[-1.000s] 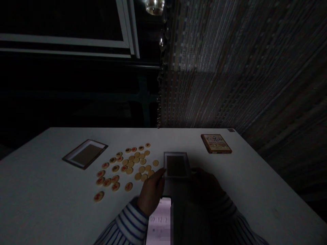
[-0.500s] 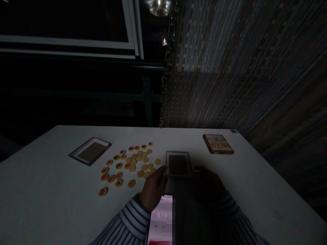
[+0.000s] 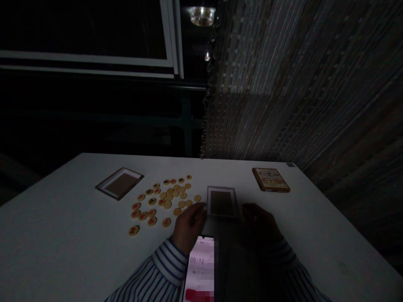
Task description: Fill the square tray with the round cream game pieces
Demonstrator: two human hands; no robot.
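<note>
A shallow open box with a pale rim and brown bottom lies flat on the table. My left hand is beside its left edge, fingers curled in and fingertips close to the rim; I cannot tell whether they touch it. To the right, my right hand lies in deep shadow, fingers curled, with a small gap to the box. Neither hand visibly holds anything. Left of my left hand are many round wooden Chinese chess pieces, some showing red or black characters, others blank side up.
A second shallow box lies at the left. A printed box lid is at the back right of the white table. Between my forearms a phone shows a running timer. A string curtain hangs behind.
Both hands have drawn slightly away from the middle box, and their fingers have curled in more. The view has shifted a little; the chess pieces and boxes keep their layout.
</note>
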